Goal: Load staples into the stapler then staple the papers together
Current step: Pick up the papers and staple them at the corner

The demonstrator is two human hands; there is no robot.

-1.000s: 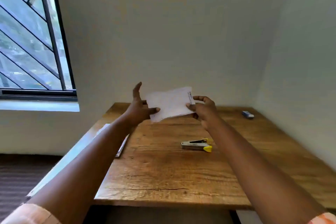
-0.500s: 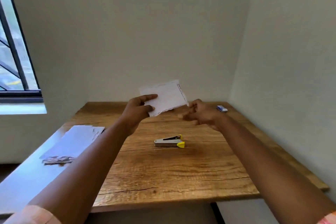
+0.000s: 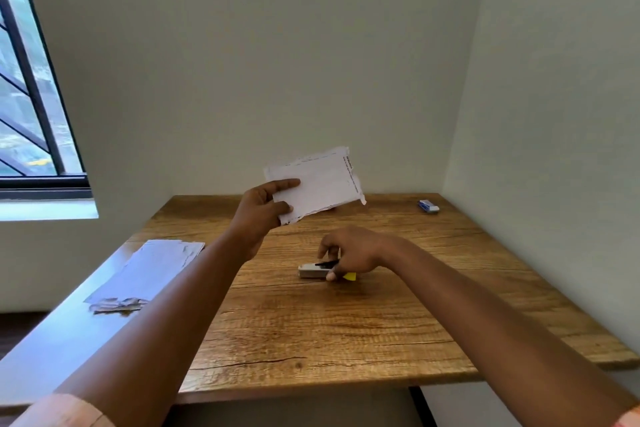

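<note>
My left hand (image 3: 259, 206) holds a small stack of white papers (image 3: 320, 182) with torn edges up above the back of the wooden table (image 3: 311, 333). The thumb lies across the lower left corner of the sheets. A small silver stapler (image 3: 311, 270) with a black lever and a yellow end lies on the table's middle. My right hand (image 3: 353, 251) is down on it, fingers closing around its right half; the stapler still rests on the wood.
A pile of white sheets with torn scraps (image 3: 149, 270) lies on the grey ledge at the left. A small blue-and-white staple box (image 3: 428, 206) sits in the table's far right corner. Walls close in behind and to the right; a window is at the left.
My right hand let go of the papers and dropped down onto the stapler. The left hand keeps the papers alone, slightly higher. The camera view has shifted.
</note>
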